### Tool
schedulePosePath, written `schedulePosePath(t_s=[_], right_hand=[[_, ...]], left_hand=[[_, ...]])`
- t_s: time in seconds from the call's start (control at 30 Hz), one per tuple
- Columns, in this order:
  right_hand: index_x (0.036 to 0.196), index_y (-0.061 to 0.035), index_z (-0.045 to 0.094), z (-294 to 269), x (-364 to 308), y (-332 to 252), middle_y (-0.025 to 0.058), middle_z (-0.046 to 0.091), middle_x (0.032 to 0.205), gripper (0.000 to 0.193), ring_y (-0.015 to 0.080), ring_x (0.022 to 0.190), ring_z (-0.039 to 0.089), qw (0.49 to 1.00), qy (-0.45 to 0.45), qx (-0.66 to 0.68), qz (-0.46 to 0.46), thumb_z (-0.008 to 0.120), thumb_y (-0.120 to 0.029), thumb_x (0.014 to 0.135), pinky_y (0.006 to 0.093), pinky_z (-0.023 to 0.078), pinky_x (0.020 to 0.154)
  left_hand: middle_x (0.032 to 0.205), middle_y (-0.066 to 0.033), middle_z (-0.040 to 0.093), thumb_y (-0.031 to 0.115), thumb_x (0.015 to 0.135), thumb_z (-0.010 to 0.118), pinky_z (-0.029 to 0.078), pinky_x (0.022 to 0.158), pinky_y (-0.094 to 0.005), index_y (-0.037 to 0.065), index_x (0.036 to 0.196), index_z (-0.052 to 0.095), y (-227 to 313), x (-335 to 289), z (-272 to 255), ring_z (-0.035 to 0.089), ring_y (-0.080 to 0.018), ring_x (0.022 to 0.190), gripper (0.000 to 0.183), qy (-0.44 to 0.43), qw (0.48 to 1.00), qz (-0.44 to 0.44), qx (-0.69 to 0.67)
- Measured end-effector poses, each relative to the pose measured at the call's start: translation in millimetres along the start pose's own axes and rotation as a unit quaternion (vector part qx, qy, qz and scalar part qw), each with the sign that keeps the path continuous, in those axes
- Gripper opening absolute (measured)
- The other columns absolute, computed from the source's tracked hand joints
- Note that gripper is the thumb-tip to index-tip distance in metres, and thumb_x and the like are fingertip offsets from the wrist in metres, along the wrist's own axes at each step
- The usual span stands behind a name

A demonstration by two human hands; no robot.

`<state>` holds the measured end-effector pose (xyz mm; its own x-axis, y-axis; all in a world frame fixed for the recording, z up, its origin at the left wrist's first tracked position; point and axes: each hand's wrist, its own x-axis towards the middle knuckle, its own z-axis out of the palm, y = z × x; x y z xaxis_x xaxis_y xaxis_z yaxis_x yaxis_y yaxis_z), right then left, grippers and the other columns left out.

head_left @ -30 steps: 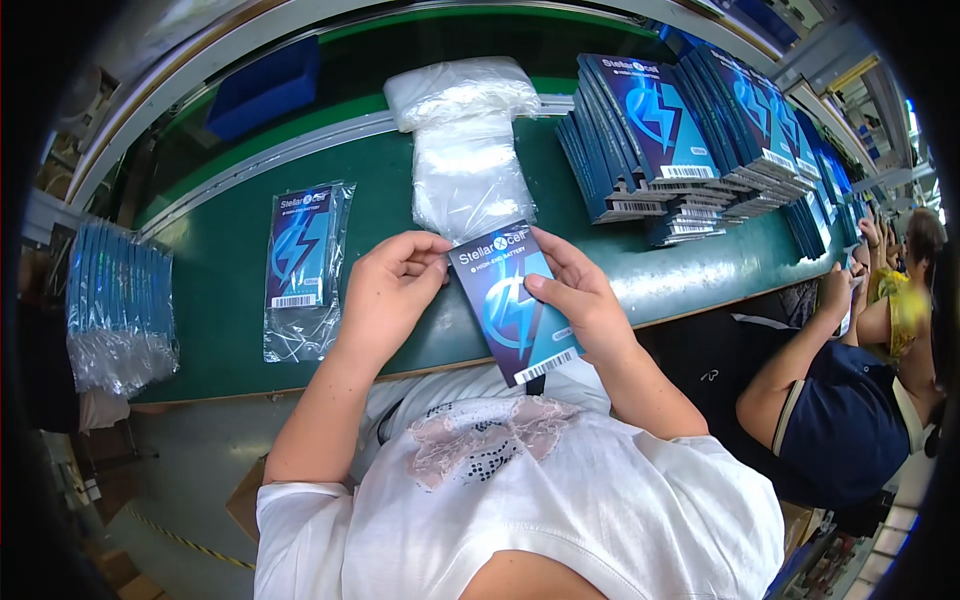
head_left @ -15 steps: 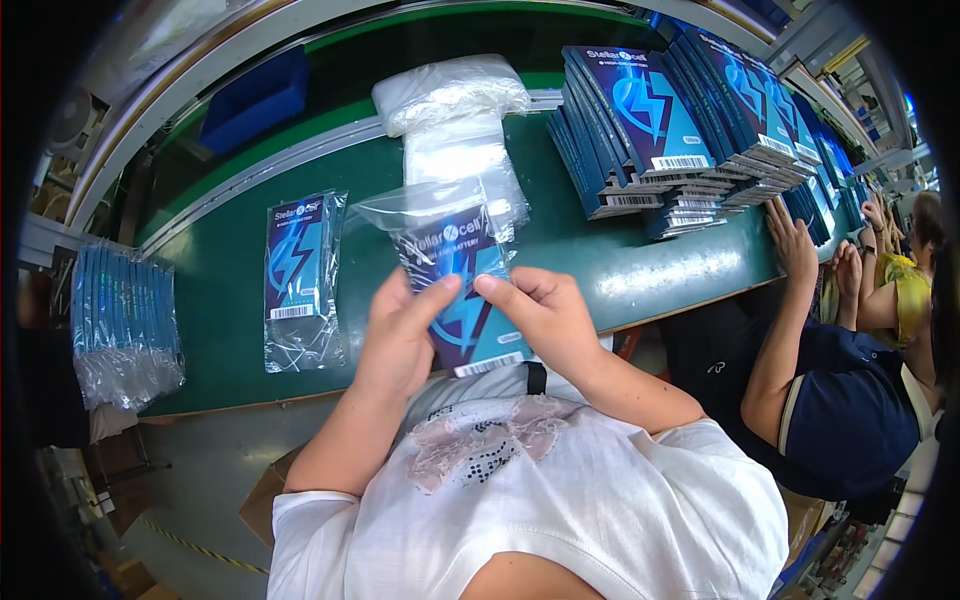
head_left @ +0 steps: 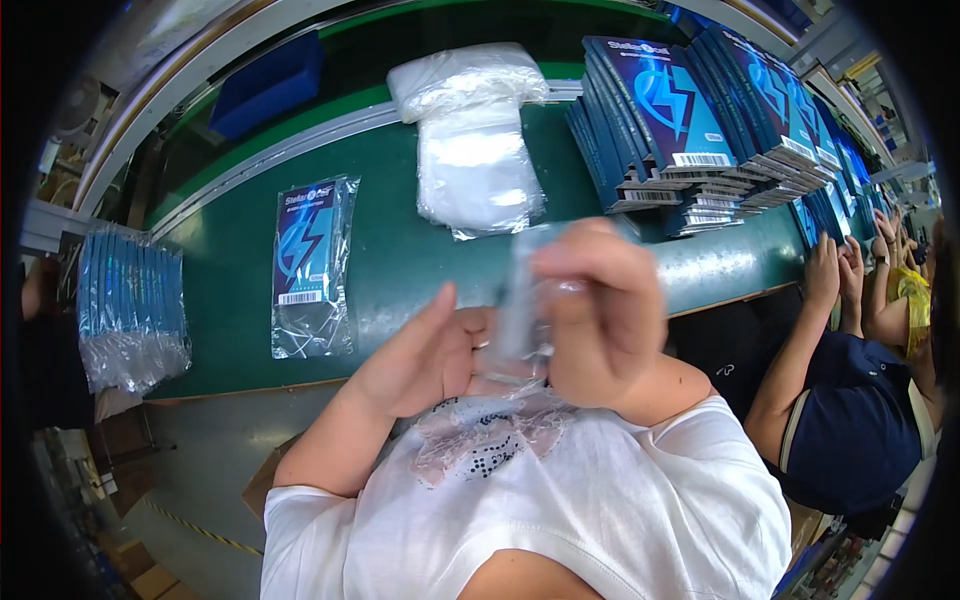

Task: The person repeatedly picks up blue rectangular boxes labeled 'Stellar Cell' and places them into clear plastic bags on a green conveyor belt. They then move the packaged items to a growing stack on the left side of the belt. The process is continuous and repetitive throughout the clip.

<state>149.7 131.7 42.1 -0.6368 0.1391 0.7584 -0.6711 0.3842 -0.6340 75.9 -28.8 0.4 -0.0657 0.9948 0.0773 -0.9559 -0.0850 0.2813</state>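
On the green counter (head_left: 390, 220), stacks of blue boxes (head_left: 672, 115) are set along the far edge toward R, a pile of clear bags (head_left: 475, 165) is laid at mid far edge, a row of bagged boxes (head_left: 130, 285) is lined up by the L edge, & a lone bagged box (head_left: 304, 255) nr the near edge. Over the near edge, a blurred clear-wrapped pkg (head_left: 515, 310) is pinched, approx. edge-on, in the R hand (head_left: 610, 310); the L hand (head_left: 420, 355) is held beside it w/ thumb & fingers apart, contact can't be told.
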Motion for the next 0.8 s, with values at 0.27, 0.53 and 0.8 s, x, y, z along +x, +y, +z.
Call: schedulePosePath(t_s=[0.27, 0.53, 0.8], right_hand=[[0.122, -0.0002, 0.055, 39, -7, -3, 0.0113, 0.058, 0.092, 0.045, 0.0263, 0.074, 0.058, 0.956, -0.267, 0.111, -0.042, 0.065, -0.02, 0.082, 0.0345, 0.049, 0.062], [0.123, 0.0006, 0.054, 19, -10, 14, 0.0135, 0.06, 0.092, 0.047, 0.0264, 0.079, 0.061, 0.962, -0.256, 0.038, 0.089, 0.067, -0.01, 0.079, 0.0346, 0.05, 0.066], [0.114, 0.0005, 0.061, -20, 22, 18, 0.0101, 0.062, 0.087, 0.037, 0.0158, 0.073, 0.06, 0.985, -0.148, -0.081, 0.037, 0.067, -0.003, 0.078, 0.0261, 0.049, 0.063]], left_hand=[[0.107, -0.0222, 0.058, 0.025, 0.081, 0.059, 0.051, 0.081, -0.0351, -0.001, 0.135, 0.037, 36, -18, 38, 0.063, -0.0266, 0.085, 0.064, 0.332, 0.853, 0.204, 0.348], [0.14, -0.0234, 0.032, 0.024, 0.07, 0.07, 0.043, 0.096, -0.0469, 0.019, 0.143, 0.034, 90, -53, -19, 0.047, -0.0434, 0.115, 0.082, 0.532, 0.19, 0.022, 0.825], [0.142, -0.027, 0.024, 0.029, 0.07, 0.07, 0.043, 0.096, -0.0487, 0.012, 0.145, 0.027, 87, -38, -14, 0.042, -0.0486, 0.119, 0.088, 0.603, 0.219, -0.001, 0.767]])
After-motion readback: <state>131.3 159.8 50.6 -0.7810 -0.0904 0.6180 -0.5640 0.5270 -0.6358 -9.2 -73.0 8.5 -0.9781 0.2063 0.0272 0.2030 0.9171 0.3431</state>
